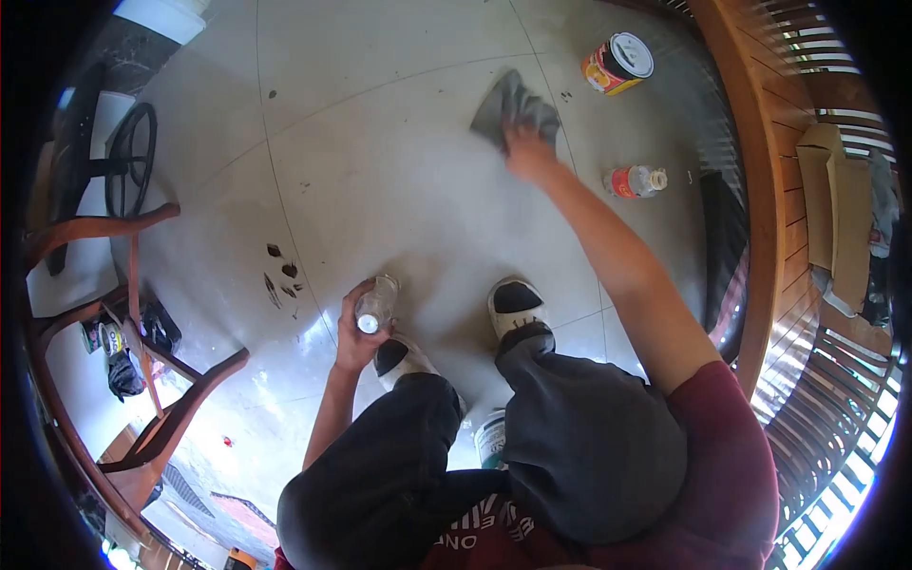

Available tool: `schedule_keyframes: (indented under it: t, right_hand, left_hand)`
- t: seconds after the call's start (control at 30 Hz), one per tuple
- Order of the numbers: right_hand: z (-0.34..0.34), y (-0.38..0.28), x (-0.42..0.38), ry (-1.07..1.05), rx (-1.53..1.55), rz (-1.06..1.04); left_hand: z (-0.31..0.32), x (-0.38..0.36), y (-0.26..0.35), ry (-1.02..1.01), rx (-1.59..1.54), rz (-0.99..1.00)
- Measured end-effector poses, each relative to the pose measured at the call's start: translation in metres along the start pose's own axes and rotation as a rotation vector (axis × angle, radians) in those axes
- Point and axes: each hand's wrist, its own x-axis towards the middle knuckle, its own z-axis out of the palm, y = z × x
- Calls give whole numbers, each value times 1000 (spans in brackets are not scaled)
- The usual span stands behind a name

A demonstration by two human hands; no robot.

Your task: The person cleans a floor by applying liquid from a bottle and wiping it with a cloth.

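Observation:
My left hand (353, 334) is wrapped round a clear plastic bottle (379, 298) with a white top, low over the floor by my left shoe. Out in front, my right hand (528, 152) presses on a dark grey cloth (513, 106) that lies bunched on the tiled floor (399, 180). The hand is slightly blurred. To the right of it, a clear bottle with a red label (635, 181) lies on its side. Farther up stands a paint can (618, 64) with an orange and black label.
Dark smudges (283, 274) mark the tiles left of centre. A wooden chair (142, 418) stands on the left, a slatted wooden bench (760, 190) on the right with an open cardboard box (836, 204). Another can (490, 439) is between my legs.

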Motion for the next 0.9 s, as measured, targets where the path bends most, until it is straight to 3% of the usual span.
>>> schedule_keyframes:
  t: [0.03, 0.07, 0.1, 0.13, 0.17, 0.27, 0.3, 0.37, 0.4, 0.43, 0.53, 0.67, 0.77, 0.87, 0.9]
  right_hand:
    - [35, -28, -33, -195, -208, -178]
    - [54, -58, -67, -84, -198, -215]
    - [34, -85, -106, -278, -65, -299]
    - [66, -81, -120, -195, -97, -556]
    - [71, -80, -127, -95, -68, -615]
    - [64, -52, -90, -239, -67, -736]
    - [60, -39, -73, -239, -192, -777]
    - [55, -18, -45, -120, -145, -668]
    - [34, -15, -35, -199, -180, -517]
    - [28, 0, -25, -57, -72, -495]
    - [21, 47, -3, 77, 20, -204]
    - [12, 95, -27, 213, 144, 135]
    - [48, 116, -42, 367, 104, 191]
    - [46, 75, -88, 202, 56, 231]
    - [40, 61, -110, 138, 2, 97]
  left_hand:
    - [0, 3, -1, -1, -1, 6]
    - [0, 1, -1, -7, -21, -1]
    - [0, 1, 1, -10, -42, -8]
    - [0, 3, 2, -8, -63, -13]
    - [1, 3, 3, -6, -115, -29]
    - [-1, 3, 4, -18, -111, -58]
    - [-1, 3, 9, -18, -84, -68]
    - [-2, 2, 7, -23, -60, -46]
    - [-3, -1, 6, -30, -47, -38]
    - [-4, -1, 6, -27, -44, -48]
    - [-1, -1, 2, -31, -52, -61]
    - [-4, 1, 3, -38, -43, -61]
    - [-4, 4, 1, -40, -36, -48]
    - [1, 3, 2, -8, -86, -42]
    - [2, 4, 4, 3, -73, -30]
